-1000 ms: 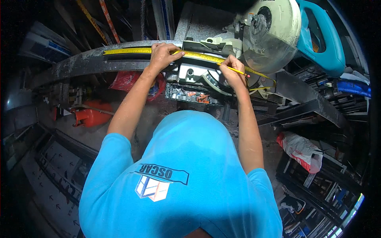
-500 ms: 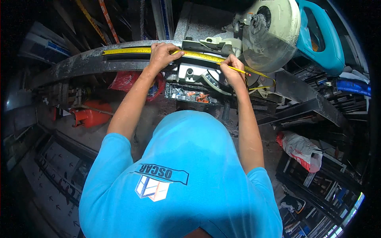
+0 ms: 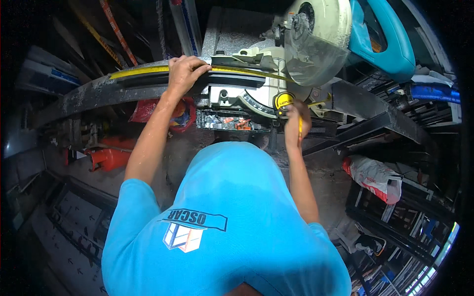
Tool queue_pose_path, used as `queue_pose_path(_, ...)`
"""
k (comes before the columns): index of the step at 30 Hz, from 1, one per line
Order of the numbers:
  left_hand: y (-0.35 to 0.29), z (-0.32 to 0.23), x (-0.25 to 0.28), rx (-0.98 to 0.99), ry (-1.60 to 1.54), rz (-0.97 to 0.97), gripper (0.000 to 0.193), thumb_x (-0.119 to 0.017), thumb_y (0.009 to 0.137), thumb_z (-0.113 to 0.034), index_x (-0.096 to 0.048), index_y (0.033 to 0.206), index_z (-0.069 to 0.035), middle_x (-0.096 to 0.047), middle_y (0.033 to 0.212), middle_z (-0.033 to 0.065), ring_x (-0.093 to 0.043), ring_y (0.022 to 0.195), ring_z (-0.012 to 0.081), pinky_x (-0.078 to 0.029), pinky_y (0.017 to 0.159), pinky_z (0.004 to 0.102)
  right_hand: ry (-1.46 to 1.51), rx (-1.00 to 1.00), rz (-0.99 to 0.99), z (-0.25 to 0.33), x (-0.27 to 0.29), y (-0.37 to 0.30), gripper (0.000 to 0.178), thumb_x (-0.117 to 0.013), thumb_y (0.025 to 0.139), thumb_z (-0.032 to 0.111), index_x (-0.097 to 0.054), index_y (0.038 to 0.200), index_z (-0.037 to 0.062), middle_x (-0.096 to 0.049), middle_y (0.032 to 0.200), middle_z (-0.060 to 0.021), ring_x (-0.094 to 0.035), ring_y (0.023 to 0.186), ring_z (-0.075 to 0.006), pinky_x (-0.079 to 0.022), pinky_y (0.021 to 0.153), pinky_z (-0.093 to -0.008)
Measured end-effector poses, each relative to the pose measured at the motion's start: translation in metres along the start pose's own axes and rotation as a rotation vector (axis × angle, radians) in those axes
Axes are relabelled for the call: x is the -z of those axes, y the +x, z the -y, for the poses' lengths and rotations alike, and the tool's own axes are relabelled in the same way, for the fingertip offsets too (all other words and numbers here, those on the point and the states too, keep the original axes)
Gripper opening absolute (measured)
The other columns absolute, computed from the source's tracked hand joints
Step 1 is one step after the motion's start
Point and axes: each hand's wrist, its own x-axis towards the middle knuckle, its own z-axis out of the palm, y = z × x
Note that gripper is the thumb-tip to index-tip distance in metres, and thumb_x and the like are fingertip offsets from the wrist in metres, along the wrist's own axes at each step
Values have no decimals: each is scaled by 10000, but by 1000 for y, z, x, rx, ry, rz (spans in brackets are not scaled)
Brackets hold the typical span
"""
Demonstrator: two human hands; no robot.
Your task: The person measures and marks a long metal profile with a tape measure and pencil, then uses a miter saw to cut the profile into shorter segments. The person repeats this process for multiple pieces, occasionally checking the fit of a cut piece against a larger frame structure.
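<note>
Head cam: L hand (image 3: 182,75) on tape (image 3: 140,71), R hand (image 3: 302,117) w/ pencil (image 3: 300,129).

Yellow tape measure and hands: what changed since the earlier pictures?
The right hand, still with the pencil, has drawn back from the tape blade toward the blue shirt; the yellow tape case now shows at that hand, grip blurred. The left hand still holds the blade; the saw is unmoved.

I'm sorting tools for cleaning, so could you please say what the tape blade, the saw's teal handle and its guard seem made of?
The tape blade is probably painted metal: a thin yellow strip. The teal handle looks like moulded plastic: smooth, evenly coloured. The guard is likely clear plastic: hazy yet see-through.
</note>
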Motion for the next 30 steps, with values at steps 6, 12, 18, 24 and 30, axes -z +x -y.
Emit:
queue_pose_path(6, 11, -25, 57, 1, 43, 220, 301, -735, 909, -398, -812, 953, -110, -750, 899, 82, -701, 856, 284, -463, 784, 427, -342, -251, -153, -25, 21, -11, 1021, -813, 826, 518, -318, 1466, -106, -463, 1349, -317, -493, 1264, -409, -406, 1088, -465)
queue_pose_path(12, 20, -69, 102, -36, 5, 318, 288, -747, 914, -292, -781, 1011, -23, -746, 894, 167, -729, 787, 322, -544, 726, 383, -726, -408, 68, 4, -2, 17, 1354, -872, 665, 518, -95, 1583, -105, -225, 1575, -420, -234, 1491, -552, -334, 1208, -525)
queue_pose_path(18, 24, -63, 135, 203, 68, 296, 265, -754, 919, -257, -791, 1023, -16, -783, 918, 139, -768, 862, 233, -563, 786, 335, -546, -243, 103, 18, 23, 10, 1060, -833, 726, 353, -265, 1506, -87, -451, 1395, -349, -480, 1301, -520, -463, 1085, -506)
queue_pose_path(24, 17, -61, 162, 205, 63, 280, 249, -758, 919, -236, -793, 1015, -9, -784, 902, 132, -766, 845, 224, -567, 781, 325, -830, -207, 89, 24, 0, 4, 1008, -823, 734, 421, -354, 1447, -116, -510, 1334, -374, -565, 1220, -517, -522, 1016, -530)
queue_pose_path(30, 10, -61, 175, 187, 108, 247, 236, -757, 921, -231, -791, 993, -9, -780, 891, 121, -758, 810, 238, -565, 761, 321, -813, -221, 281, 5, 7, 38, 1049, -830, 714, 491, -389, 1441, -124, -495, 1417, -357, -530, 1303, -485, -483, 1093, -457)
